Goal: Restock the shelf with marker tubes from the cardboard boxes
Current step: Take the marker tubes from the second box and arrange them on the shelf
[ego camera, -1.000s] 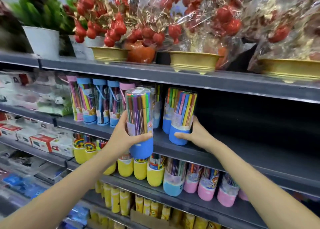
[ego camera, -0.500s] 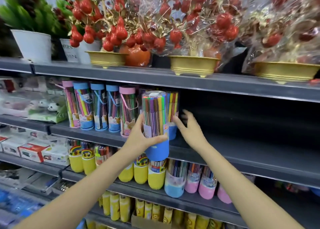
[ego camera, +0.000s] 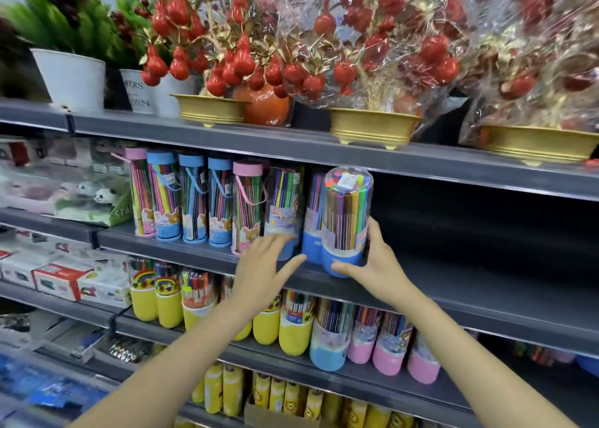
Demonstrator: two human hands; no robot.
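Her right hand [ego camera: 377, 265] grips the clear, blue-based tube of coloured markers [ego camera: 346, 220] standing on the grey metal shelf [ego camera: 486, 301]; her left hand [ego camera: 265, 265] hovers open-fingered, holding nothing.

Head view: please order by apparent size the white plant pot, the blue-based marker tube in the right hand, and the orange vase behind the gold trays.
1. Blue-based marker tube, though it is nearest, so this is unsure.
2. White plant pot.
3. Orange vase, partly hidden.
The right hand grips the tube.
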